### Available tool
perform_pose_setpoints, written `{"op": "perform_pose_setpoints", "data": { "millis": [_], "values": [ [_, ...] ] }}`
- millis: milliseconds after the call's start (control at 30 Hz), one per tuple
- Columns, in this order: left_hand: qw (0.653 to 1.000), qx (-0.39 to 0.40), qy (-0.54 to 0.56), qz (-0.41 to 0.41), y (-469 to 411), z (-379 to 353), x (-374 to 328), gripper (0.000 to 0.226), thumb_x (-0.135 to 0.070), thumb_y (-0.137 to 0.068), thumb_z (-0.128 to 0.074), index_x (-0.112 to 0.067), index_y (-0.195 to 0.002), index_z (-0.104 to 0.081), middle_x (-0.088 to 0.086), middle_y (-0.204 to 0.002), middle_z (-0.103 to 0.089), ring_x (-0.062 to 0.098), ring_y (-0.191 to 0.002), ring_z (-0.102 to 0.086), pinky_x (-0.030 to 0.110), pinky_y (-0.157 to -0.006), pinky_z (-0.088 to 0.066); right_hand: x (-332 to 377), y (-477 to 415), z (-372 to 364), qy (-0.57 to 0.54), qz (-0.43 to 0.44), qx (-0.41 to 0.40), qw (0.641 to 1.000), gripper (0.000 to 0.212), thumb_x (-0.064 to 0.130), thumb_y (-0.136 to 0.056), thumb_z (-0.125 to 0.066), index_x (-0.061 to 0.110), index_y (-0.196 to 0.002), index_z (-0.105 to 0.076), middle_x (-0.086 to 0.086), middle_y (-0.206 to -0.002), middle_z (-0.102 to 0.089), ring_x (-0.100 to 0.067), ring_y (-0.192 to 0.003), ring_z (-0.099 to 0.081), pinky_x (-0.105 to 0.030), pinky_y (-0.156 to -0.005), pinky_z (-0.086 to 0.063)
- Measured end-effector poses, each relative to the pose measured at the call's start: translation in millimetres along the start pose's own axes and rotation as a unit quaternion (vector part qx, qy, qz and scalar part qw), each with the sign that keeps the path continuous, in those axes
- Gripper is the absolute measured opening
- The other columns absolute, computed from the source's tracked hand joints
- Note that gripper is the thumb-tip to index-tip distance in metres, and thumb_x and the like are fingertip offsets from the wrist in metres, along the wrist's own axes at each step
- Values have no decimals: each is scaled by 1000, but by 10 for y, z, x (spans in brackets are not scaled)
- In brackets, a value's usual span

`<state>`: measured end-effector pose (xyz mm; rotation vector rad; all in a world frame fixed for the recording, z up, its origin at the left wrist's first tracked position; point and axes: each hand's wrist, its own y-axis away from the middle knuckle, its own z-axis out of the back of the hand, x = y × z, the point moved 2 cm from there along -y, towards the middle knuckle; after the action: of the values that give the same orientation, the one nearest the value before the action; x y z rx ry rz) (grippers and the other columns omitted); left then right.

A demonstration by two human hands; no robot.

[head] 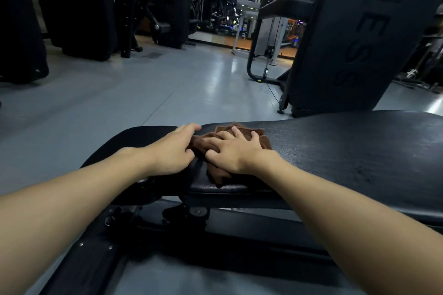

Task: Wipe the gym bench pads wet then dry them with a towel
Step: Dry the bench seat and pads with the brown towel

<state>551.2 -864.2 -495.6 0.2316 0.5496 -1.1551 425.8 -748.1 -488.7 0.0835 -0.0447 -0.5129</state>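
Note:
A black gym bench runs across the middle of the view, with a long pad on the right and a smaller seat pad on the left. A brown towel lies crumpled at the left end of the long pad, near the gap between the two pads. My right hand presses flat on the towel with fingers spread. My left hand rests at the towel's left edge, fingers curled on the cloth beside the gap. Part of the towel is hidden under both hands.
The bench's black steel frame sits below the pads. A tall black upright pad with raised lettering stands just behind the bench on the right. A cable machine and dark machines stand farther back on the grey floor.

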Motion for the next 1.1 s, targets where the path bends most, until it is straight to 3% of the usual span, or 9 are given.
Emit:
{"op": "perform_pose_setpoints", "data": {
  "millis": [167, 300, 433, 767, 933, 1100],
  "values": [
    [998, 8, -7, -59, -185, -207, -538, 48, -16, -93, -49, -23, -139, -41, 1, -138, -48, 15, -128, -46, 28, -107, -34, -647, 208, 166, 8, -52, -14, 999, 57, 54, -93, -25, 50, -150, -25, 9, -164, -16, -30, -152, 1, -69, -113, 4],
    [993, 46, -39, -106, -354, -458, -1065, 38, -44, -92, -49, -37, -128, -53, -7, -118, -54, 15, -111, -54, 36, -99, -41, -1289, 481, 299, 14, -104, -33, 994, 56, 54, -92, -24, 51, -149, -26, 10, -164, -17, -28, -152, -2, -68, -113, 1],
    [985, 74, -77, -133, -449, -691, -1494, 46, -67, -88, -45, -50, -131, -45, -15, -141, -40, 12, -131, -42, 52, -106, -34, -1872, 776, 417, 20, -150, -48, 987, 54, 53, -93, -25, 51, -147, -28, 10, -163, -19, -27, -152, -5, -68, -113, -3],
    [973, 76, -78, -206, -590, -1117, -2280, 55, -76, -84, -37, -59, -137, -36, -16, -154, -28, 9, -144, -20, 58, -113, -19, -3463, 1974, 809, 25, -329, -83, 940, 57, 61, -87, -19, 59, -144, -24, 12, -162, -20, -25, -151, -11, -67, -112, -10],
    [974, 88, -61, -197, -594, -1121, -2313, 74, -89, -65, -23, -64, -133, -36, -21, -153, -28, 7, -145, -20, 59, -114, -19, -3760, 2447, 924, 6, -397, -97, 913, 57, 64, -85, -19, 59, -141, -28, 10, -161, -24, -30, -148, -18, -71, -110, -13],
    [974, 87, -63, -197, -586, -1131, -2331, 76, -88, -63, -21, -62, -134, -36, -20, -153, -28, 6, -144, -21, 58, -114, -19, -3631, 2722, 896, 11, -430, -111, 896, 57, 62, -89, -21, 54, -145, -28, 6, -160, -26, -33, -145, -25, -70, -108, -18]
  ]
}}
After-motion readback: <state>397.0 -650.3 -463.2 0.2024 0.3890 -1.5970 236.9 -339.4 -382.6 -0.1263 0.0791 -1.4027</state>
